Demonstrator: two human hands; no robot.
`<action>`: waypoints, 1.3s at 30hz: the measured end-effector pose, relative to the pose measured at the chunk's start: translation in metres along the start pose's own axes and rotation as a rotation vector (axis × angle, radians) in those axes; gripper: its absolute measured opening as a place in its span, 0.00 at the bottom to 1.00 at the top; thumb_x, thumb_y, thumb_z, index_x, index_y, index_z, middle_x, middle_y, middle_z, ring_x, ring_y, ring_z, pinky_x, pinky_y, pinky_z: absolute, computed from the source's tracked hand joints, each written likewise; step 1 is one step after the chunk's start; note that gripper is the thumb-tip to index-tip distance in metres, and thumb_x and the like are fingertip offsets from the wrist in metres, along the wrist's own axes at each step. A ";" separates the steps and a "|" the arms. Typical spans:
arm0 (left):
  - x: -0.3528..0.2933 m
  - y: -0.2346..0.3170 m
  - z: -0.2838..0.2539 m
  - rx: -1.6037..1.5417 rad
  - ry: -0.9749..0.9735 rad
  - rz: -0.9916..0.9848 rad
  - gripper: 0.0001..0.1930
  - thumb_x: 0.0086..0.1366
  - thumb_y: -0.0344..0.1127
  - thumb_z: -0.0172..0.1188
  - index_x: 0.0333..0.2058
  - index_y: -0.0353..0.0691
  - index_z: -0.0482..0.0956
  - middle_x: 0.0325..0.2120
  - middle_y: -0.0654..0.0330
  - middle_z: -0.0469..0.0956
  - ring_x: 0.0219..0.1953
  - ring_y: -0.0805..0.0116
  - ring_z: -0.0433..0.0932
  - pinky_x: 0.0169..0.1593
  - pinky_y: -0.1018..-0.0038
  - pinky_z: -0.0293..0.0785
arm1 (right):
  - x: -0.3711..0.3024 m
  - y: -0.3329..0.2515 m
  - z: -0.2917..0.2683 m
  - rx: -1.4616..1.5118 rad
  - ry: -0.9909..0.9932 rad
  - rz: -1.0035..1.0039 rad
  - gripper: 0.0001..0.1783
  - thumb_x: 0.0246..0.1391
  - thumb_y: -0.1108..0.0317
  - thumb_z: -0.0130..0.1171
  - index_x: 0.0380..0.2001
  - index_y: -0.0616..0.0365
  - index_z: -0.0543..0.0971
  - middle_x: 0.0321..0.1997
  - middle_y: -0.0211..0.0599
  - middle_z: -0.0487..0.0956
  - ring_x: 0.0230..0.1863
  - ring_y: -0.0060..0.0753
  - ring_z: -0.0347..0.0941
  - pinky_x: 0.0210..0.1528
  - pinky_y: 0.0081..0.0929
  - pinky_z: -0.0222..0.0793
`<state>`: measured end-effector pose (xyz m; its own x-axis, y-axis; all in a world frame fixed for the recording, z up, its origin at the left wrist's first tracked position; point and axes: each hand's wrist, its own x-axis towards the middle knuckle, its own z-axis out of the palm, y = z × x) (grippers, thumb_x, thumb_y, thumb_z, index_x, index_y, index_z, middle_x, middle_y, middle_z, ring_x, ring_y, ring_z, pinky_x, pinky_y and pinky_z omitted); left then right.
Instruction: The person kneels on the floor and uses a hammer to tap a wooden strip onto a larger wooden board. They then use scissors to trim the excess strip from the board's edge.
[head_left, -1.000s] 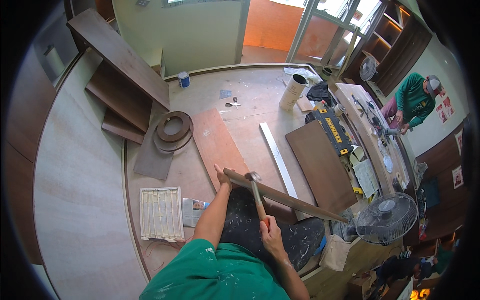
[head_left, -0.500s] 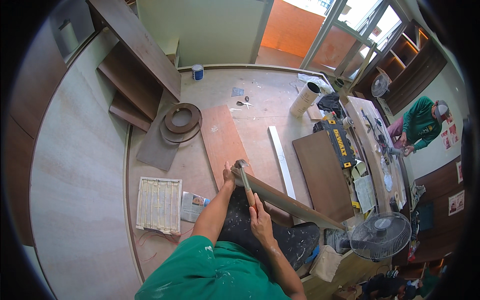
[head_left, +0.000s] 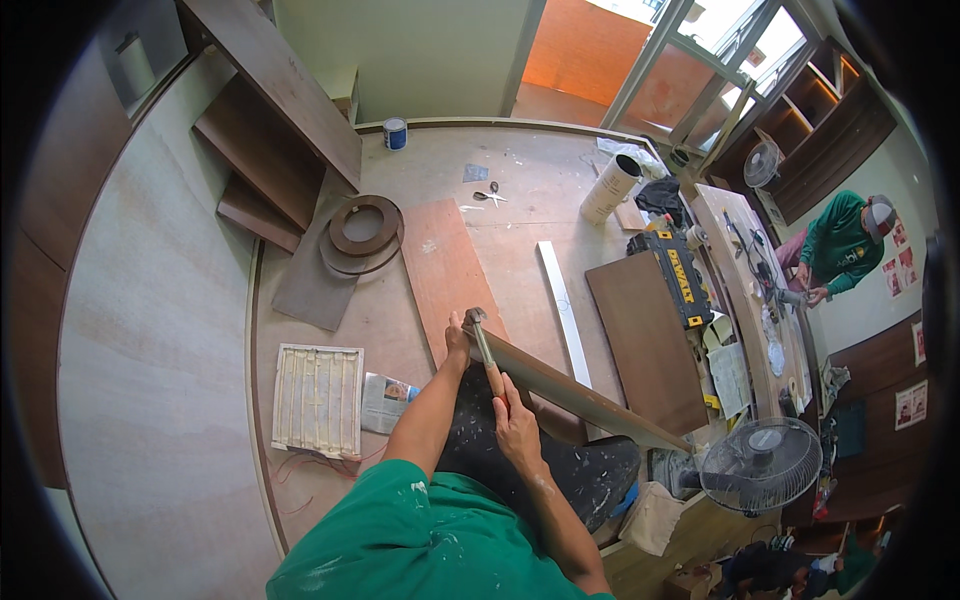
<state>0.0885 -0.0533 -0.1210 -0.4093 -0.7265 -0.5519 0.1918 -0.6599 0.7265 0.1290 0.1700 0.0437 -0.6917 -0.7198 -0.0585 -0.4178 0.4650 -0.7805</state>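
My right hand [head_left: 517,428] is wrapped round the wooden handle of a hammer [head_left: 485,350]. Its metal head lies at the near-left end of a long narrow board [head_left: 580,391]; whether it touches the wood I cannot tell. That same end is gripped by my left hand [head_left: 457,343], thumb up, close beside the hammer head. The board slants away to the right across my dark, paint-spotted trousers. Under and beyond the left hand lies a flat reddish plywood panel [head_left: 440,265].
A framed slatted panel [head_left: 318,402] and newspaper [head_left: 386,403] lie left. Brown rings [head_left: 363,225], scissors [head_left: 490,195] and a white strip [head_left: 562,310] are farther off. Right are a brown panel [head_left: 645,340], toolbox [head_left: 680,280], fan [head_left: 760,465] and a co-worker [head_left: 845,240] at a bench.
The hammer head has shifted slightly left along the board's end, and my right hand has moved a little with it. My left hand keeps its grip.
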 end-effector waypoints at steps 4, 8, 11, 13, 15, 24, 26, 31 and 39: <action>0.032 -0.008 -0.028 -0.082 0.053 -0.082 0.31 0.75 0.64 0.39 0.30 0.44 0.77 0.25 0.60 0.75 0.27 0.61 0.76 0.35 0.57 0.74 | -0.007 -0.012 -0.003 0.056 -0.042 0.026 0.28 0.71 0.62 0.54 0.71 0.51 0.67 0.32 0.55 0.80 0.30 0.44 0.80 0.39 0.39 0.75; 0.037 -0.018 -0.020 -0.071 0.033 -0.219 0.30 0.74 0.64 0.42 0.43 0.41 0.79 0.35 0.56 0.78 0.35 0.55 0.78 0.41 0.52 0.75 | -0.039 0.002 -0.028 0.254 0.072 0.107 0.26 0.69 0.61 0.56 0.67 0.55 0.70 0.34 0.53 0.82 0.36 0.47 0.83 0.42 0.39 0.75; 0.039 -0.022 -0.020 -0.030 -0.025 -0.174 0.29 0.75 0.63 0.43 0.46 0.40 0.77 0.38 0.55 0.76 0.38 0.55 0.77 0.43 0.52 0.74 | -0.080 0.014 -0.061 0.341 0.027 0.251 0.21 0.66 0.55 0.63 0.52 0.59 0.78 0.29 0.35 0.75 0.32 0.25 0.70 0.39 0.29 0.71; 0.041 -0.020 -0.029 0.006 -0.042 -0.137 0.29 0.75 0.62 0.43 0.48 0.39 0.76 0.41 0.54 0.75 0.40 0.55 0.76 0.45 0.52 0.74 | -0.106 0.008 -0.082 0.410 0.041 0.304 0.21 0.65 0.53 0.65 0.48 0.59 0.78 0.31 0.36 0.76 0.33 0.25 0.71 0.40 0.31 0.71; 0.039 -0.017 -0.027 0.044 -0.063 -0.092 0.29 0.75 0.62 0.43 0.50 0.39 0.74 0.43 0.53 0.74 0.42 0.54 0.75 0.47 0.52 0.74 | -0.131 0.018 -0.101 0.376 0.109 0.329 0.22 0.63 0.51 0.66 0.46 0.59 0.78 0.31 0.36 0.77 0.34 0.27 0.71 0.40 0.32 0.70; 0.059 0.003 -0.057 0.219 -0.171 0.056 0.30 0.77 0.60 0.45 0.58 0.36 0.68 0.53 0.50 0.69 0.52 0.53 0.71 0.54 0.52 0.74 | -0.194 0.069 -0.091 0.488 0.384 0.429 0.26 0.62 0.46 0.67 0.46 0.61 0.78 0.34 0.34 0.77 0.36 0.26 0.73 0.42 0.28 0.69; 0.061 0.007 -0.066 0.257 -0.193 0.079 0.31 0.77 0.60 0.45 0.60 0.35 0.67 0.56 0.49 0.68 0.54 0.53 0.71 0.56 0.52 0.74 | -0.195 0.075 -0.088 0.509 0.385 0.392 0.27 0.62 0.46 0.67 0.47 0.61 0.78 0.34 0.34 0.77 0.35 0.26 0.72 0.42 0.28 0.69; 0.059 0.018 -0.075 0.344 -0.256 0.141 0.33 0.78 0.58 0.46 0.64 0.34 0.63 0.61 0.48 0.65 0.59 0.52 0.69 0.60 0.52 0.74 | -0.197 0.083 -0.086 0.552 0.381 0.335 0.28 0.62 0.44 0.66 0.46 0.60 0.77 0.33 0.35 0.76 0.35 0.28 0.72 0.41 0.30 0.69; 0.039 0.014 -0.074 0.813 -0.436 0.496 0.35 0.79 0.52 0.49 0.71 0.30 0.56 0.64 0.43 0.66 0.65 0.49 0.67 0.63 0.53 0.74 | -0.192 0.091 -0.082 0.541 0.371 0.353 0.29 0.61 0.41 0.66 0.45 0.60 0.77 0.32 0.36 0.76 0.34 0.30 0.72 0.40 0.33 0.68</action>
<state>0.1416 -0.1048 -0.1626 -0.7658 -0.6419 -0.0385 -0.1653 0.1387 0.9764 0.1760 0.3926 0.0351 -0.9247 -0.3086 -0.2230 0.1479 0.2484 -0.9573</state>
